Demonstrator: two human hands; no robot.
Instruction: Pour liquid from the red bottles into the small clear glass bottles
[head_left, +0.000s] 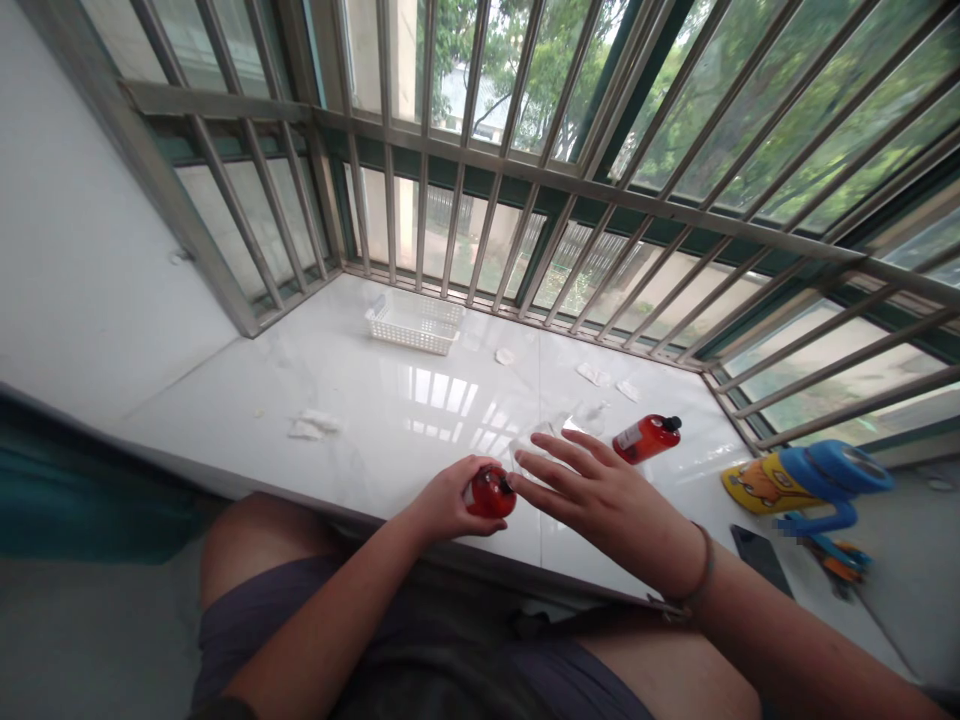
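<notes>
The left hand (450, 502) has its fingers wrapped around a red bottle (493, 494) at the front edge of the desk (367, 390), the bottle's black cap facing the right hand (600, 490). The right hand's fingers are spread wide just beside that bottle; a clear item (556, 425) is partly hidden behind them, and I cannot tell whether they touch it. A second red bottle (646, 440) is on the desk beyond the right hand, toward the right edge. Nearer that edge are a yellow and blue bottle (780, 477) and a dark flat slab (759, 560). A white basket (409, 337) sits near the far left corner
</notes>
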